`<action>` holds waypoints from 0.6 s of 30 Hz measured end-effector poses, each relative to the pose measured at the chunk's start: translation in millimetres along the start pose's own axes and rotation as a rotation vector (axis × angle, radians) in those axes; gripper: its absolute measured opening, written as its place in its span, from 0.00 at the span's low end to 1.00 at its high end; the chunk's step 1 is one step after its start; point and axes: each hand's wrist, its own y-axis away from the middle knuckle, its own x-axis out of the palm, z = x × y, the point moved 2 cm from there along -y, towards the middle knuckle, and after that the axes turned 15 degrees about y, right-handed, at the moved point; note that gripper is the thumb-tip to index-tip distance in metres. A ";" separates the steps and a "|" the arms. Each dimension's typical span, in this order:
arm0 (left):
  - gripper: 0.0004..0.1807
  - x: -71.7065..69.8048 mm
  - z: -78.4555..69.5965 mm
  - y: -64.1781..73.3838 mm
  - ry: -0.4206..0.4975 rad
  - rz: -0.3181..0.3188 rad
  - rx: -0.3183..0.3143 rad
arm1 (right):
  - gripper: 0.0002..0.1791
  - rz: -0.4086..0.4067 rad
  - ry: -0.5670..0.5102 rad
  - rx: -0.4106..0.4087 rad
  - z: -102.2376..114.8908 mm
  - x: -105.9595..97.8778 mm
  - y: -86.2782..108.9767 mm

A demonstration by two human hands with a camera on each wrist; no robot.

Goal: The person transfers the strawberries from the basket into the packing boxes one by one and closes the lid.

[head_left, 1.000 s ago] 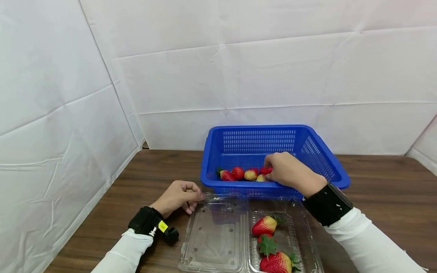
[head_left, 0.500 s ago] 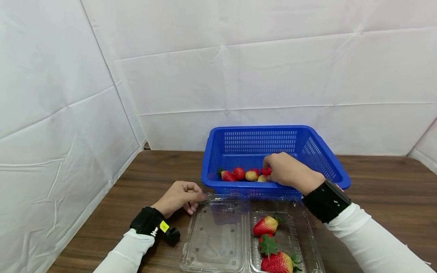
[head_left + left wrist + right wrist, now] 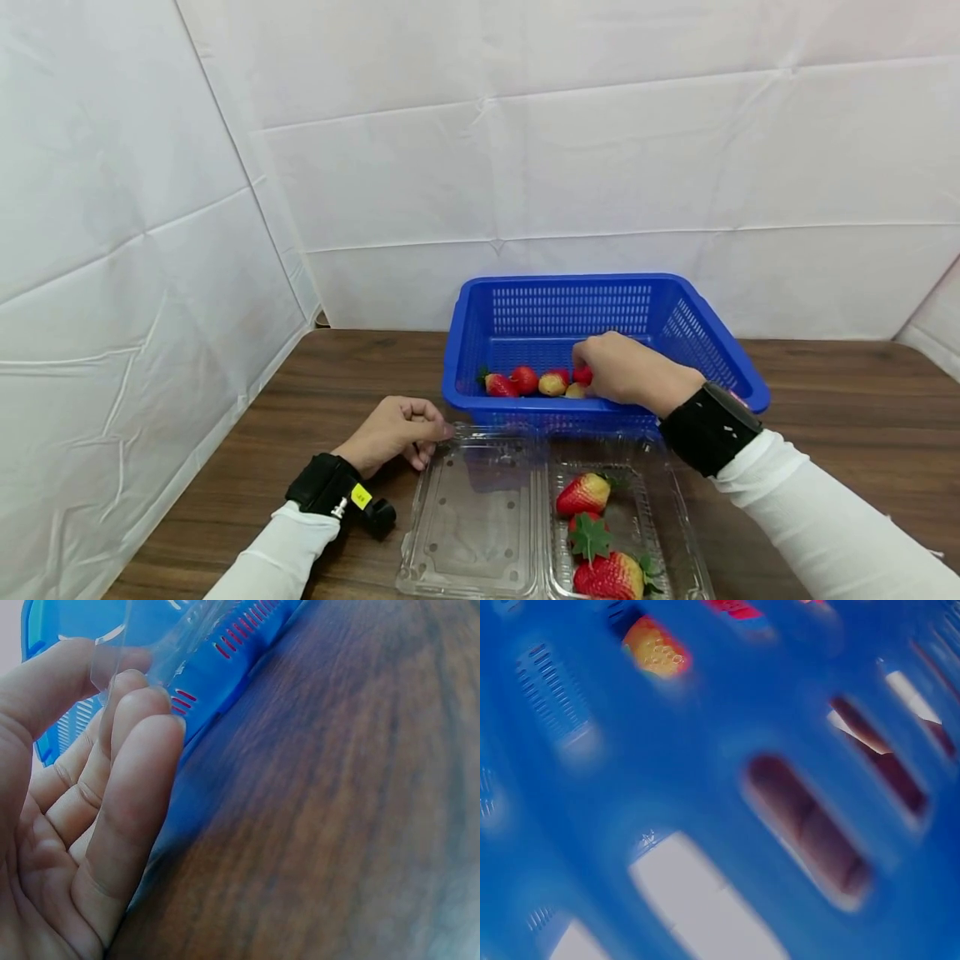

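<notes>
My left hand (image 3: 401, 433) pinches the far left corner of a clear plastic clamshell box (image 3: 480, 517) between thumb and fingers; in the left wrist view the clear plastic (image 3: 112, 664) runs between them. The box lies opened flat, with strawberries in its right half: one (image 3: 583, 495) at the back, one (image 3: 611, 575) in front and a leafy one (image 3: 589, 537) between. Inside the blue basket (image 3: 570, 283), my right hand (image 3: 630, 371) holds a red strawberry (image 3: 582, 375) with its curled fingers. The basket wall hides most of that hand in the right wrist view.
More strawberries (image 3: 524, 381) lie along the near side of the basket, left of my right hand. The basket stands right behind the clamshell on a brown wooden table (image 3: 360, 367). White sheeting (image 3: 525, 167) closes off the back and left.
My right hand has shifted slightly left inside the basket, its fingers staying at the red strawberry. The left hand and the clamshell have stayed in place.
</notes>
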 end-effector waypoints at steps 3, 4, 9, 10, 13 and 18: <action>0.07 -0.2 -0.5 -0.1 0.002 -0.002 0.003 | 0.07 0.002 0.010 -0.018 -0.2 -0.4 -2.3; 0.07 -0.3 -0.5 -0.2 0.003 -0.002 0.004 | 0.07 0.007 0.012 -0.022 -0.4 -0.5 -3.0; 0.07 -0.5 -0.5 -0.5 0.003 -0.004 0.006 | 0.07 0.022 0.019 -0.032 -0.9 0.4 -6.0; 0.07 -0.5 -0.3 -0.4 0.003 -0.004 0.005 | 0.07 0.024 0.018 -0.031 -1.0 0.8 -6.5; 0.07 -0.4 -0.1 -0.3 0.002 -0.002 0.002 | 0.08 0.028 0.015 -0.034 -1.7 2.5 -7.8; 0.07 -0.3 0.4 -0.7 0.003 -0.003 0.004 | 0.09 0.043 -0.004 -0.039 -3.8 6.0 -10.5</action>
